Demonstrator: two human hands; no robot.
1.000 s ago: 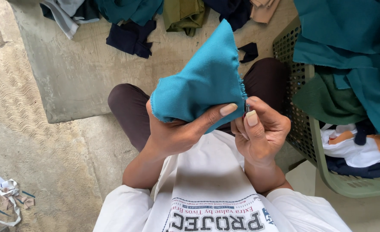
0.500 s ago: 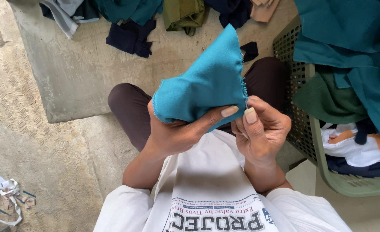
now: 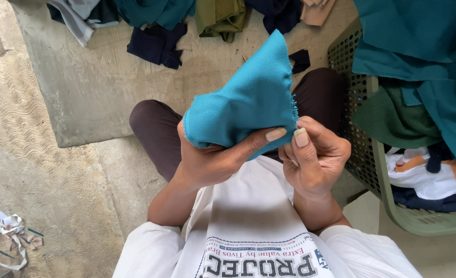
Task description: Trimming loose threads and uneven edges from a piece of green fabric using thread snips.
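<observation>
From the head view, my left hand [image 3: 212, 162] holds a teal cloth piece [image 3: 248, 103] up over my lap, the fabric draped over the fingers with my thumb pressed against its lower edge. My right hand [image 3: 315, 159] sits just beside it, fingers curled together and the thumb pinching the cloth's frayed right edge. A green plastic basket [image 3: 372, 170] stands on the floor at my right, heaped with teal, green and white fabric. Dark scraps [image 3: 158, 44] lie on the concrete floor [image 3: 83, 92] ahead of my knees, and paper bits [image 3: 11, 231] lie at the floor's lower left.
</observation>
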